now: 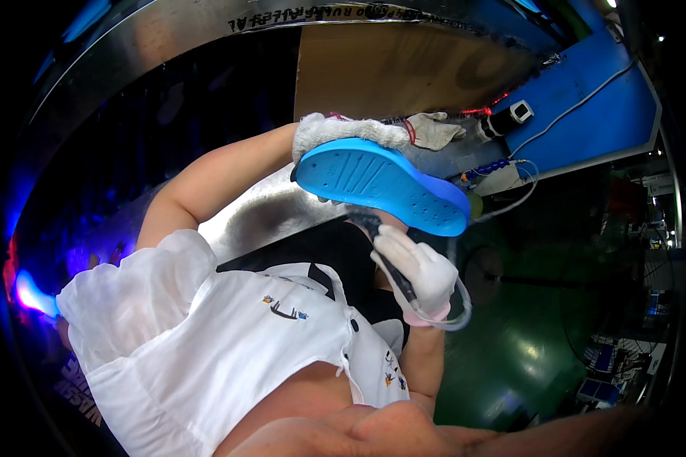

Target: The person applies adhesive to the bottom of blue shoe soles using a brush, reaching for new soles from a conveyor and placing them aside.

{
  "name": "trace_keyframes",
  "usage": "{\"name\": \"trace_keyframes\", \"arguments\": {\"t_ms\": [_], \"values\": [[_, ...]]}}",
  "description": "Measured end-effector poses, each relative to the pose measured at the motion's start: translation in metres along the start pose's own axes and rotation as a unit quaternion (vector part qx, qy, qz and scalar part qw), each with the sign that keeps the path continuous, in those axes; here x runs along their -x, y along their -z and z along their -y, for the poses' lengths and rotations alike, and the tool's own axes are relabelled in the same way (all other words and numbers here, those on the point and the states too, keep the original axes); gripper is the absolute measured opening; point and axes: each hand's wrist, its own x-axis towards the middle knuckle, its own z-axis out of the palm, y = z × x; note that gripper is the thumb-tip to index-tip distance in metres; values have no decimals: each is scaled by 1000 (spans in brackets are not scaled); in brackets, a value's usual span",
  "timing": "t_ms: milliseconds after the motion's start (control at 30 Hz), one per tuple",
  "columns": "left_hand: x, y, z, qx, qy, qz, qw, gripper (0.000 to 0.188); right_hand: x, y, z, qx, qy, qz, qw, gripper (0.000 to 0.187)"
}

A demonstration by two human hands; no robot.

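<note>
My left hand (pixel 351 131), in a fuzzy white knit glove, grips a bright blue shoe sole (pixel 381 183) along its far edge. The sole is tilted, with its grooved, dotted face turned toward me; most of that hand's fingers are hidden behind it. Just below the sole, my right hand (pixel 419 268), in a white glove with a pink cuff, is closed around a dark-handled brush (pixel 367 221). The brush's blurred dark bristles come close to the sole's lower edge; whether they touch it I cannot tell. A clear hose (pixel 465 305) loops round beside the right wrist.
A metal bench (pixel 259 209) lies beyond my lap, with a loose knit glove (pixel 434 131) on it. To its right are a black cylinder with a white end (pixel 507 119), a blue segmented hose (pixel 486 169) and a blue panel (pixel 579 107). Brown board (pixel 404 72) stands at the back.
</note>
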Motion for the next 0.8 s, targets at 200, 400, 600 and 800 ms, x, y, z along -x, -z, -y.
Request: {"name": "trace_keyframes", "arguments": {"t_ms": [200,400,600,800], "values": [[7,-4,-23,189,97,-6,977,55,2,0,-23,-77,-25,-100,992,29],[14,-38,-63,143,171,-124,967,69,12,-2,-50,-98,-42,-240,965,26],[13,-16,-41,165,191,-68,965,73,3,1,-20,-66,11,-116,991,27],[10,-7,-61,222,57,133,964,93,-6,-3,-17,-132,32,-126,983,33]]}}
